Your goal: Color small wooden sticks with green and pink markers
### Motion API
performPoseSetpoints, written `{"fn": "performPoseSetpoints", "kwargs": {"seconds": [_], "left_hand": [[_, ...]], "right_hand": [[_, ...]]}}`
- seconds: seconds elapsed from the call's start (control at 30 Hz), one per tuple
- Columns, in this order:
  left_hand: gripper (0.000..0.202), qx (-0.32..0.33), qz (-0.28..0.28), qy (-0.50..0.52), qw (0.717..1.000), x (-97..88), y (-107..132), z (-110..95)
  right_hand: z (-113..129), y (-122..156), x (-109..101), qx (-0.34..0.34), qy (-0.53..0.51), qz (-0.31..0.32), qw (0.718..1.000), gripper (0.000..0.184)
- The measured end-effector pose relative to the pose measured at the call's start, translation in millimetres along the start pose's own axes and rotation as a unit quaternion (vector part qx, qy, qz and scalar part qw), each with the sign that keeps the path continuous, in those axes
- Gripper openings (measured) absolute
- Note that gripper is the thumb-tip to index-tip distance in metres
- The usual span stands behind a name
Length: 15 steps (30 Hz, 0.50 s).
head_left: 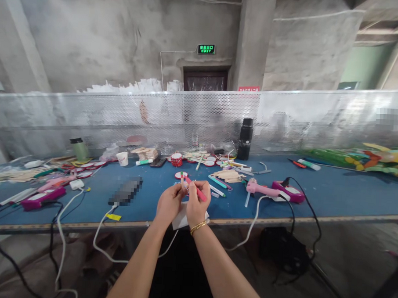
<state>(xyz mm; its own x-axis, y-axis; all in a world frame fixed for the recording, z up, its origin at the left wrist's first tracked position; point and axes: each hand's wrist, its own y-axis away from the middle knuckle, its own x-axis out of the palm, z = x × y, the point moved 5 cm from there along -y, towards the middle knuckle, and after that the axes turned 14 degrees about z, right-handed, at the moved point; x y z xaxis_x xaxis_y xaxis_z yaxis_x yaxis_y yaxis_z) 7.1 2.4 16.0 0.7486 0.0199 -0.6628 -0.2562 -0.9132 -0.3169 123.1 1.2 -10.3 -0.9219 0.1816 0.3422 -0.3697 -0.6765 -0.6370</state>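
Close together above the table's front edge, my two hands meet in the middle of the head view. My left hand [169, 203] is closed around a flat wooden stick [182, 180], whose upper end shows green and reddish colour. A pinkish-red marker [201, 195] is gripped in my right hand [196, 206], its front end beside the stick; whether its tip touches the wood I cannot tell. Below the hands lies a white sheet [181, 219], partly covered by them. Just behind is a round white piece with a red rim [181, 175].
A pink glue gun [261, 188] and purple power box [292, 193] lie right, their cables hanging over the edge. Loose wooden sticks [229, 176] and markers lie behind my hands. A black bottle [245, 140] and paper cup [122, 159] stand farther back. A blurred dark slab [126, 192] lies left.
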Motion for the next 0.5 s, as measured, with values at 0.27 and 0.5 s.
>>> {"fn": "performPoseSetpoints", "kwargs": {"seconds": [0.27, 0.5], "left_hand": [[0.037, 0.016, -0.002, 0.0, 1.0, -1.0, 0.3, -3.7], [0.037, 0.013, -0.009, -0.003, 1.0, -1.7, 1.9, -4.8]], "right_hand": [[0.8, 0.2, 1.6, -0.011, 0.005, 0.027, 1.0, 0.014], [2.3, 0.7, 1.8, -0.016, 0.005, 0.027, 0.999, 0.012]]}}
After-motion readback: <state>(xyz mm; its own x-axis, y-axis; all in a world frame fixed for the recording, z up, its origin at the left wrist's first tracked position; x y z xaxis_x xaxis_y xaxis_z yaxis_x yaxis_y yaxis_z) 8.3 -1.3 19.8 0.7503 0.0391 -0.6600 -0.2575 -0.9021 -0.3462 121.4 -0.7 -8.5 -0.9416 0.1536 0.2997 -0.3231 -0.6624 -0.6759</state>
